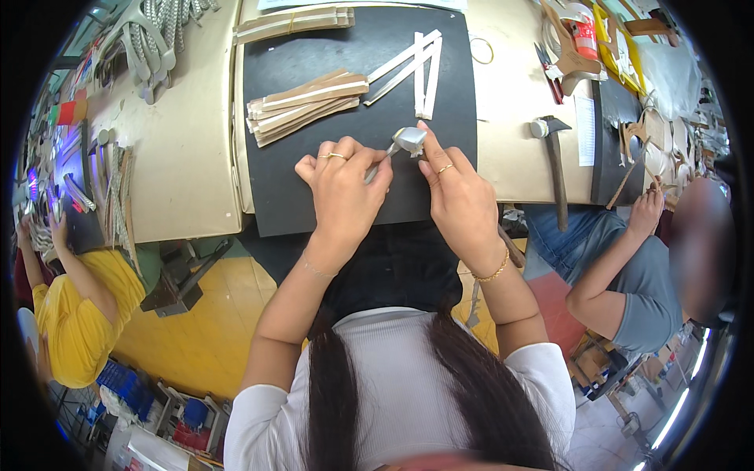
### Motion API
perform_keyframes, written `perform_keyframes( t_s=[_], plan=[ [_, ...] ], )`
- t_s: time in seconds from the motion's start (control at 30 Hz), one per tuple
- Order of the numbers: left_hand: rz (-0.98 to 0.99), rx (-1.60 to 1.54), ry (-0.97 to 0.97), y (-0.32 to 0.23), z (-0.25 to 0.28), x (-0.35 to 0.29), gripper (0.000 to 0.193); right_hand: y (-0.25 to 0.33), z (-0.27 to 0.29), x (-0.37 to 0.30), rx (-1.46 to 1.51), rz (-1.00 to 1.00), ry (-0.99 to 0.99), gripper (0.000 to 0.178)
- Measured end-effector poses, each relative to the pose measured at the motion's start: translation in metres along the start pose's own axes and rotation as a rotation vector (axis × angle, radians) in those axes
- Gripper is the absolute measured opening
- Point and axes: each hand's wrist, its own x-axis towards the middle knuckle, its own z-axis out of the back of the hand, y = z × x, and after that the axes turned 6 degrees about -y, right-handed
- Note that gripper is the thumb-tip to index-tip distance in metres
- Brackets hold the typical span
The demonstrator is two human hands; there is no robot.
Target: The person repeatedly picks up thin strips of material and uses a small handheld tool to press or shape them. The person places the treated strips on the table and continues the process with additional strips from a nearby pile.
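My left hand is closed round the thin grey handle of a small tool with a broad, shiny metal head. I cannot make out its exact kind. Index finger and thumb of my right hand are at the edges of that head, where a few pale bits cling. Both hands are over the near part of a black mat. Beyond my left hand lies a fanned stack of brown and cream strips. Several white strips lie on the mat ahead of my right hand.
A banded bundle of strips lies at the mat's far edge. To the right, a hammer overhangs the table edge near red-handled scissors and a yellow rubber band. Co-workers sit at left, in a yellow shirt, and right, in a grey-blue shirt.
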Motion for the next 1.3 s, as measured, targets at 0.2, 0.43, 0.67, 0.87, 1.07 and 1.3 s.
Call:
perform_keyframes(
  t_s=[0.2,0.43,0.67,0.87,1.07,1.3],
  plan=[
    [-0.02,0.028,-0.023,-0.001,-0.006,0.0,0.006,0.001,0.005,-0.001,0.033,0.029,-0.073,0.05],
    [-0.047,0.042,-0.034,-0.001,-0.006,0.0,0.008,0.008,0.004,-0.005,-0.005,0.068,-0.023,0.053],
    [-0.067,0.06,-0.057,-0.001,-0.006,-0.003,0.01,0.005,0.001,-0.007,0.04,0.085,-0.067,0.053],
    [-0.094,0.063,-0.028,0.002,0.005,-0.007,0.013,0.007,-0.001,-0.005,-0.037,0.044,0.029,0.05],
    [-0.038,-0.009,0.023,0.007,0.011,-0.007,0.012,0.008,0.001,-0.007,-0.04,0.038,0.032,0.048],
    [0.063,-0.02,0.054,0.002,0.008,-0.003,0.008,0.005,0.001,-0.005,-0.015,0.072,-0.008,0.05]
  ],
)
